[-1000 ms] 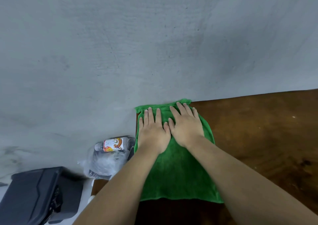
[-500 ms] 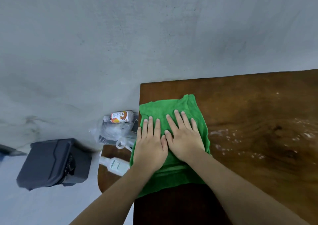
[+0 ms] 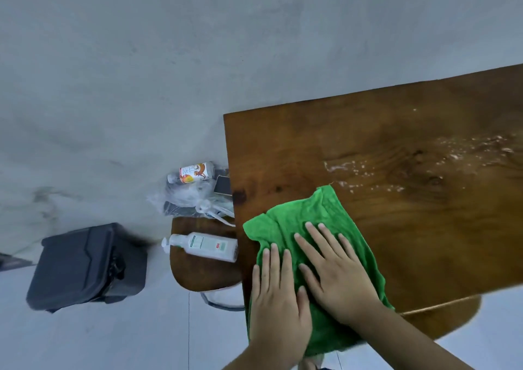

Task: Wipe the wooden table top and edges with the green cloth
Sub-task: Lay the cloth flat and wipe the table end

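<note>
Two hands flat on green cloth point(image 3: 317, 228), fingers spread, palms down, nothing pinched. Left hand point(image 3: 278, 299) sits at near-left corner; right hand point(image 3: 336, 279) just beside it, thumbs close. Prob. both pressing so cloth drags w/ full contact rather than bunching.

Cloth lies on wooden surface point(image 3: 396, 132) at near-left corner, near end hanging over the front edge. Placement suits catching the edge as well as the top. White wet/foamy specks point(image 3: 452, 151) on the wood to the right, well apart from hands, not yet wiped. Judgement: task partway, right side left.

Containers: clear plastic bag point(image 3: 189, 199) on low stool point(image 3: 203, 273) left of surface, holds misc. items, contents unclear; drink bottle point(image 3: 195, 172) w/ orange label lies at its top. White pump bottle point(image 3: 202, 245) lying on its side on stool. Dark case point(image 3: 85, 265) on floor, closed.
</note>
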